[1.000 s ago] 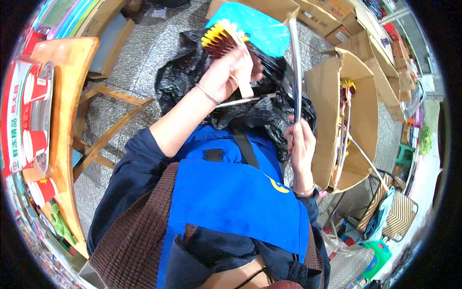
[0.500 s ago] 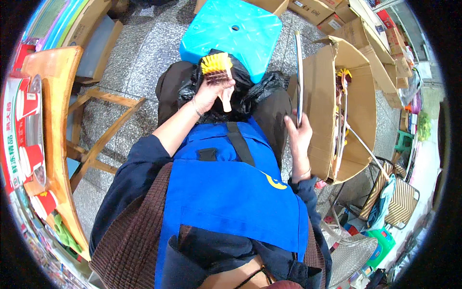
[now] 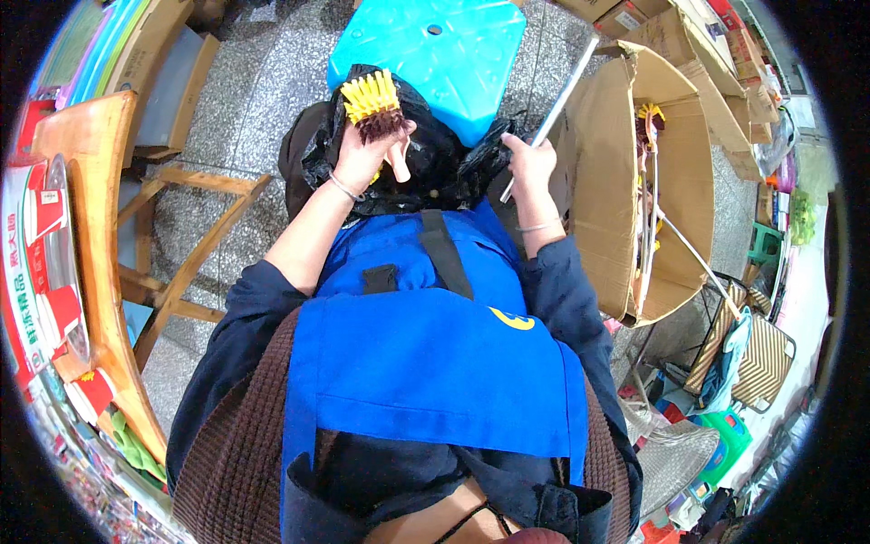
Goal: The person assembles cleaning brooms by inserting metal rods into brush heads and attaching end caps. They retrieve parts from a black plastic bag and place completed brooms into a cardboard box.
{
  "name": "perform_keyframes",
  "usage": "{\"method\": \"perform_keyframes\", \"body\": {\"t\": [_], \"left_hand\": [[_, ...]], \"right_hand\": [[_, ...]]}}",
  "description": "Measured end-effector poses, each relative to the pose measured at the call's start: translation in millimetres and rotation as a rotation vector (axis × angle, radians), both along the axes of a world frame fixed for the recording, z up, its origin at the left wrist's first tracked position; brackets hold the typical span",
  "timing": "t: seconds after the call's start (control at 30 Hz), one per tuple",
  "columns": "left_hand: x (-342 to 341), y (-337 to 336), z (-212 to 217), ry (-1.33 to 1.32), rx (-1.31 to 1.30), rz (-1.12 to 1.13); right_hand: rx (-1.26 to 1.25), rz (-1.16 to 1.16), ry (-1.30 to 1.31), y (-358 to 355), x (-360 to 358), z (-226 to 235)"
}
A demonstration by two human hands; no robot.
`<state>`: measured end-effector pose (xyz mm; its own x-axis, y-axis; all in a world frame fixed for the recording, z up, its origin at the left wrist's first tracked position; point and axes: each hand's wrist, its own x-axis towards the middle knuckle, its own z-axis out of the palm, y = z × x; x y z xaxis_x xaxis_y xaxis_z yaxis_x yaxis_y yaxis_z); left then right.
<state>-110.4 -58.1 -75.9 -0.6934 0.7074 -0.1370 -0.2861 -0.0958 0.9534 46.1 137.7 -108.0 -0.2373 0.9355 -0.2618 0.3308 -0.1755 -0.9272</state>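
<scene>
A seated person's left hand (image 3: 362, 159) grips a brush head (image 3: 373, 104) — yellow and brown bristles up — above a black plastic bag (image 3: 435, 168) on their lap. Their right hand (image 3: 530, 163) is closed around a thin metal rod (image 3: 555, 109) — beside an open cardboard box (image 3: 603, 181).

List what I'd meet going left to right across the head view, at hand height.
Wooden table → wooden stool → left hand gripping a brush head → right hand gripping a metal rod → open cardboard box.
</scene>
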Motion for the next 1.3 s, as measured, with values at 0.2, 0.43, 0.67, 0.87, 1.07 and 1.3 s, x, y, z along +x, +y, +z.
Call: {"method": "perform_keyframes", "body": {"t": [0.2, 0.43, 0.67, 0.87, 1.07, 1.3], "left_hand": [[4.4, -6.1, 0.7, -0.008, 0.044, -0.006], [-6.4, -17.4, 3.1, 0.014, -0.003, 0.008], [-28.9, -14.1, -16.0, 0.243, -0.105, 0.013], [-52.8, -7.0, -19.9, 0.538, -0.627, -0.415], [-30.0, 1.3, 7.1, 0.93, -0.965, -0.903], [-47.5, -17.0, 55.0, 0.124, -0.356, -0.909]], "right_hand": [[-0.482, 0.005, -0.129, -14.5, -17.5, -69.5], [-1.022, 0.019, 0.139, -17.7, 8.2, -94.7], [-0.909, -0.015, 0.436, -42.5, 71.6, 20.6], [-0.841, 0.003, 0.643, -51.8, 105.4, 101.2], [-0.499, -0.028, 0.752, -43.1, 119.6, 177.4], [-0.22, -0.095, 0.795, -20.6, 142.1, 261.2]]}}
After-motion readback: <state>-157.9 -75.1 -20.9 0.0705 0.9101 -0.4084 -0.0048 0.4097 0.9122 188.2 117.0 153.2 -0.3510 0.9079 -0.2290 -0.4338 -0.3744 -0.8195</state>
